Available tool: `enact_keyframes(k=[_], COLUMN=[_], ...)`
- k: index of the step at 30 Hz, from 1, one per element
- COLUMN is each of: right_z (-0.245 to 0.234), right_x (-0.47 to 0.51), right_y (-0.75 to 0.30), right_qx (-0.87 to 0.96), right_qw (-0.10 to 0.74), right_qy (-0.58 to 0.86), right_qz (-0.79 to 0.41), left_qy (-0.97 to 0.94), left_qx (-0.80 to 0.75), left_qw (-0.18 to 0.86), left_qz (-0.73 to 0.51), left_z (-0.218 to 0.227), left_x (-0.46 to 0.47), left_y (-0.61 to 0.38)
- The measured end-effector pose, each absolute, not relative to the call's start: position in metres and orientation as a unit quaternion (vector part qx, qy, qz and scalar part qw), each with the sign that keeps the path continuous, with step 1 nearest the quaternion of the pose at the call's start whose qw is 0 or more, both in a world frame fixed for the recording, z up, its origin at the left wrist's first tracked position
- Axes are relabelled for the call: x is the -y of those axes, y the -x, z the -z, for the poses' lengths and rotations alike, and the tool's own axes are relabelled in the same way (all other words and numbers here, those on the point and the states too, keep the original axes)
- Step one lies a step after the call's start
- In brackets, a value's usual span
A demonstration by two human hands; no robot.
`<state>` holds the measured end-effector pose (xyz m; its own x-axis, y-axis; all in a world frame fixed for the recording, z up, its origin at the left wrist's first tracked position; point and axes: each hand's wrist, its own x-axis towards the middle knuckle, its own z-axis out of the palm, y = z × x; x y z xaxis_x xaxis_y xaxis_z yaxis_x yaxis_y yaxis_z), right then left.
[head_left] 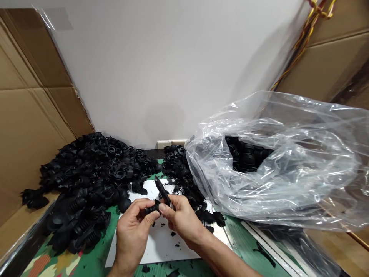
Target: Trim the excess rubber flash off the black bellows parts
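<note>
The left hand point(133, 229) pinches a black part point(152, 208) between thumb and fingers, the part lying between both hands. Further right, a dark pen-like tool point(162, 191) slants up-left from the right hand point(183, 220), whose fingers close around it.

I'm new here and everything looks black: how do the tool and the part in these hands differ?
The tool is long and slim; the part, half hidden by fingers, looks stubbier. The tool slants upward from the right hand; the part is pinched in the left hand. Both are black.
</note>
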<state>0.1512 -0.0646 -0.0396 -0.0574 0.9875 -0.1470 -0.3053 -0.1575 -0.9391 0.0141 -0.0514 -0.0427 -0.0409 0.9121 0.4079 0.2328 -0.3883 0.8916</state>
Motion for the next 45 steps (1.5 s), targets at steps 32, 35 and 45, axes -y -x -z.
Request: enact_keyframes(k=[32, 35, 45], right_z=[0.019, 0.013, 0.039], right_x=[0.072, 0.075, 0.064], right_y=[-0.183, -0.182, -0.176], right_qx=[0.843, 0.867, 0.799], right_qw=[0.277, 0.203, 0.363], right_qy=[0.46, 0.454, 0.472], right_qz=[-0.025, 0.033, 0.088], left_qy=[-0.815, -0.836, -0.82], left_qx=[-0.353, -0.326, -0.319], left_qw=[0.123, 0.079, 0.105], left_qz=[-0.442, -0.435, -0.463], left_z=[0.028, 0.034, 0.029], left_x=[0.06, 0.059, 0.058], left_y=[-0.011, -0.01, -0.009])
